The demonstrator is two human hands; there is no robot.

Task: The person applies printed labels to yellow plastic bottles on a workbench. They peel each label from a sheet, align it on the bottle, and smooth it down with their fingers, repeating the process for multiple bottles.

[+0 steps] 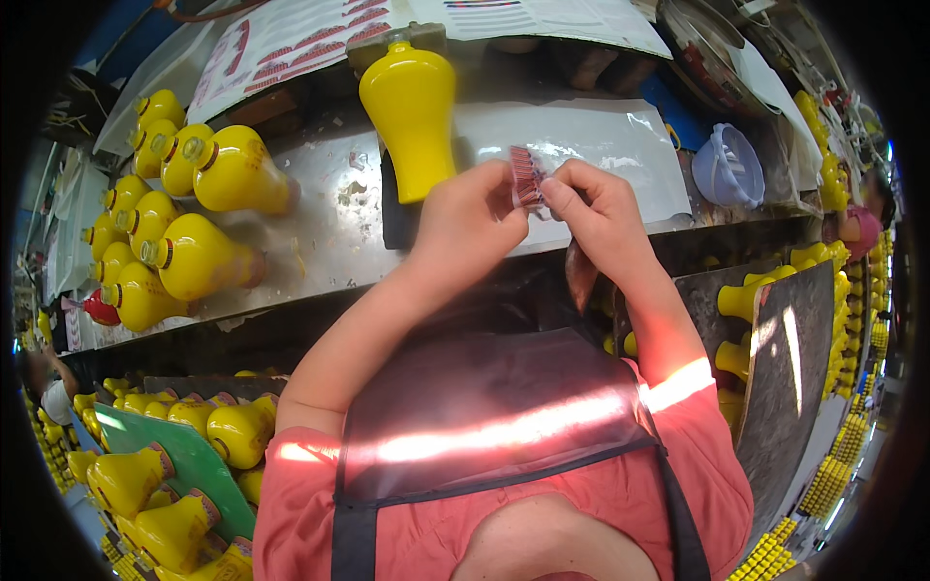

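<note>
Between my hands, over the near edge of the metal table, is a small strip of red-patterned decal (524, 178). My left hand (472, 215) is closed on its left side, with thumb and fingers together. The thumb and fingers of my right hand (593, 211) pinch its right edge. Just beyond my left hand a glossy yellow vase (409, 111) lies on its side, its neck end against a block (426, 41) and its other end toward me. A dark pad (395, 208) shows beneath it. A brown pointed blade-like piece (579, 276) hangs below my right hand, its upper part hidden.
Several yellow vases (242, 169) lie on the table's left. Printed decal sheets (300, 39) are on a raised shelf at the back. A wet white sheet (630, 145) covers the right side, beside a lavender bucket (727, 167). More vases (242, 431) stand on racks below, by a green board (184, 474).
</note>
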